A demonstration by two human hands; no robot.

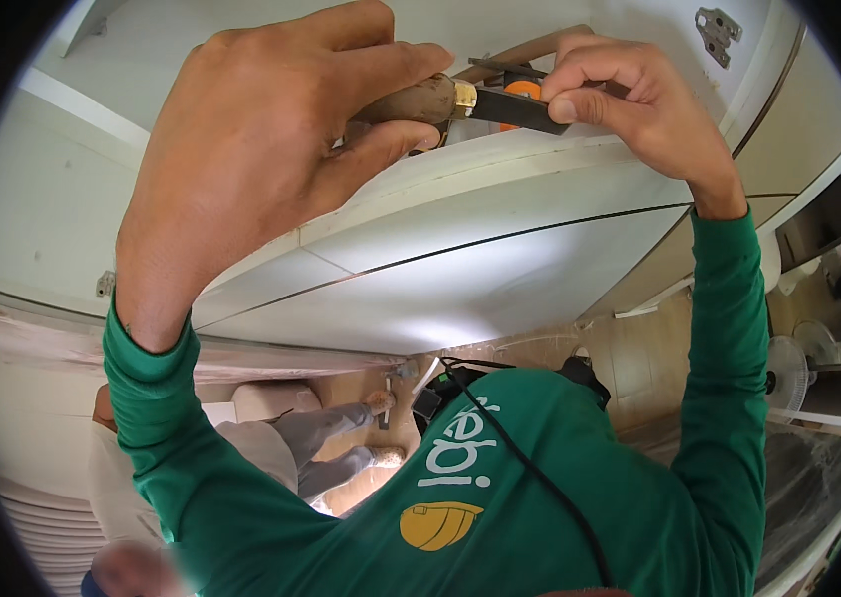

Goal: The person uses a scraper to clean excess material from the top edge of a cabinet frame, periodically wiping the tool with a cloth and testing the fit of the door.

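Note:
My left hand [261,129] is closed around the worn wooden handle of a chisel [515,107], with a brass-coloured ferrule and a flat dark blade. At the far end of the blade, my right hand [630,95] pinches the tip between thumb and fingers. The chisel lies roughly level across the view, above the edge of a white cabinet [420,194]. Just behind the blade shows an orange round object [522,92], partly hidden. A brown, handle-like bar [525,50] runs behind my right fingers; its kind is unclear.
Metal hinges [719,35] are fixed to the cabinet's inner sides. A white panel [480,269] faces me below the edge. Another person [271,448] is at lower left on the floor. A white fan [789,376] stands at right. A black cable [530,463] runs down my shirt.

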